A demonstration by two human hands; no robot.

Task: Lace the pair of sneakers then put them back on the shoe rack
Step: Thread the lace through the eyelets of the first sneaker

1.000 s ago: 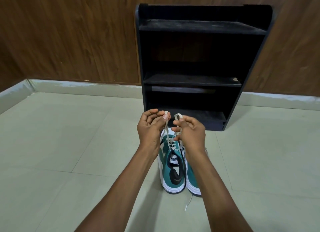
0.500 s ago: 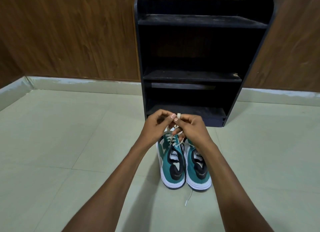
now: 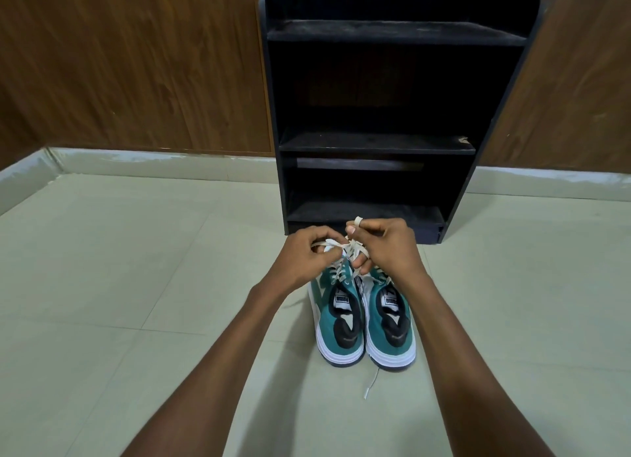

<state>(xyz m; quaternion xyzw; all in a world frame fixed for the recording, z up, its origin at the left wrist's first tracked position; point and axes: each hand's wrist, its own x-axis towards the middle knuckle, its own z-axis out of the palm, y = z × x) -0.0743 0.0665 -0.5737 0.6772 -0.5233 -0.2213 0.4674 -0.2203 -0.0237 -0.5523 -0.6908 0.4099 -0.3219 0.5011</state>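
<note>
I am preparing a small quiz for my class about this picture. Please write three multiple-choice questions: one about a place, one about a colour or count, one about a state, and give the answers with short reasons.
1. Where do the sneakers stand?
A. On the top shelf
B. On the floor before the shoe rack
C. On a table

2. What is the sneakers' main colour?
A. Red
B. Yellow
C. Teal

3. What are the hands doing?
A. Both hold the lace
B. Both hang idle
C. One holds a brush

Answers:
1. B: they sit on the floor tiles; the shoe rack stands behind.
2. C: teal uppers, white soles.
3. A: the left hand and right hand pinch the white lace.
</note>
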